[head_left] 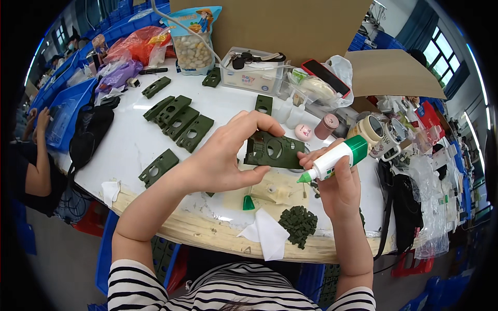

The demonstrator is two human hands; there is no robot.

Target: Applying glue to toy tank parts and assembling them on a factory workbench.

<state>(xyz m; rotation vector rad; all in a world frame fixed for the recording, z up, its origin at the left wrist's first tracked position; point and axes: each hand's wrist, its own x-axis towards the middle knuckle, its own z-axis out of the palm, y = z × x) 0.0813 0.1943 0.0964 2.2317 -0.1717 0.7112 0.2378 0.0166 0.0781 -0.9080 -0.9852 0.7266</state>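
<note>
My left hand [223, 150] grips a dark green molded plastic plate [259, 147] by its edges, index finger above and thumb below. The plate has a large round hole and stays raised over the table. In my right hand [340, 181] is a white glue bottle [332, 161] with a green base and a green pointed nozzle, tipped down to the left. Fingers of that hand also reach the plate's right end. Beneath lie a small green cap [249, 202], a pile of small dark green pieces [299, 226] and a white tissue [271, 236].
Several similar green plates [179, 124] lie on the white table's left side. At the back stand a bag of nuts [194, 49], a clear box [251, 72] and a red-edged phone [326, 78]. Jars [367, 129] crowd the right. Another person's arm [39, 135] shows far left.
</note>
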